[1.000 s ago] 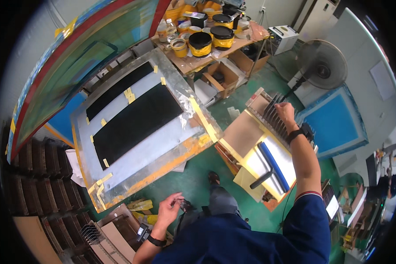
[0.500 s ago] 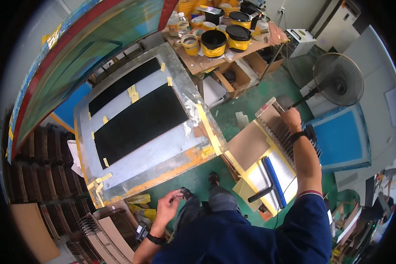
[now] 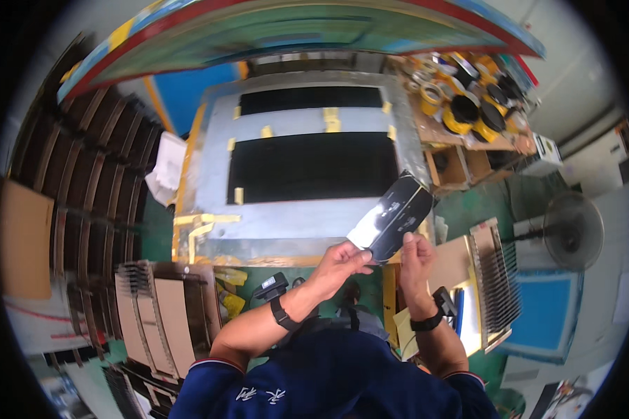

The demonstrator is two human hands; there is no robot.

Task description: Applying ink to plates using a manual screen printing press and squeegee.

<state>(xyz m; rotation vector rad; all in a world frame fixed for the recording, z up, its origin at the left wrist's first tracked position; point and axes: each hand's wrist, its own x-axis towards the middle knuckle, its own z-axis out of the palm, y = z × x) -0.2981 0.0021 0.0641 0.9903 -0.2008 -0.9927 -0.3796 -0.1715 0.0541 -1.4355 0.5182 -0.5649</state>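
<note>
In front of me both hands grip a thin glossy black panel (image 3: 407, 209) with rounded corners and small pale print; light glares off its left part. My left hand (image 3: 337, 271) pinches its lower left edge. At the lower right edge, my right hand (image 3: 417, 262) has it between thumb and fingers. The panel is tilted above the near right corner of a grey work table (image 3: 293, 216). On that table lie a large black rectangle (image 3: 311, 167) and a narrower black strip (image 3: 311, 100) behind it, with yellow tape pieces (image 3: 331, 119) at their edges.
A large framed screen (image 3: 293, 31) is raised over the table's far side. Right of it, a bench (image 3: 437, 126) carries yellow and black tubs. Wire-toothed racks (image 3: 495, 286) stand at the right, near a fan (image 3: 573, 230), with more racks (image 3: 164, 314) at the left.
My right hand has come away from the right rack, and the black panel is now held in both hands. My left hand has moved up to it. The view has turned left toward the table.
</note>
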